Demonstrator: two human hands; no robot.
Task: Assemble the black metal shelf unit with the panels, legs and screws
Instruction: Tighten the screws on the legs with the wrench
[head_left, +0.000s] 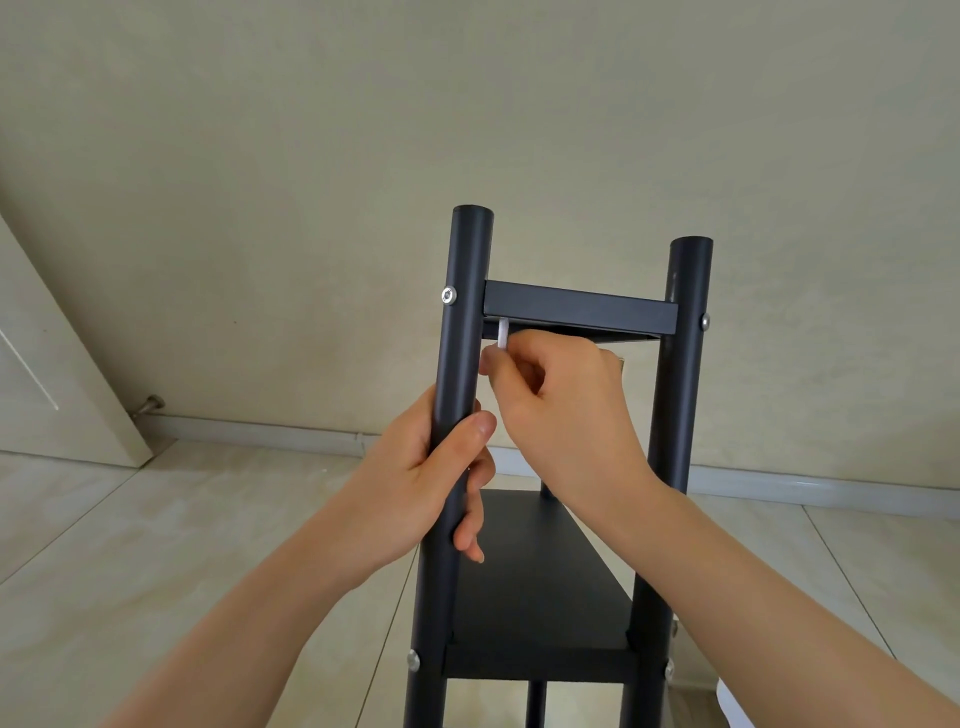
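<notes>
The left hand (415, 488) wraps the left leg (457, 395), below the upper panel (579, 312). The right hand (561, 405), just right of that leg, pinches a small strip (503, 335) under the panel. The lower panel (535, 587) lies beneath both hands, left of the right leg (675, 415).

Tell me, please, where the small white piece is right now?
In the head view, the small white piece sits centre frame, pinched by the right hand under the upper panel, beside the left leg.

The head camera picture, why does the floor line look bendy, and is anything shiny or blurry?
In the head view the wide lens bends the baseboard near the edges; soft daylight gives faint shadows; the screws glint; the white piece pinched by the right hand looks slightly blurred; the left hand gripping the leg is sharp.
</notes>
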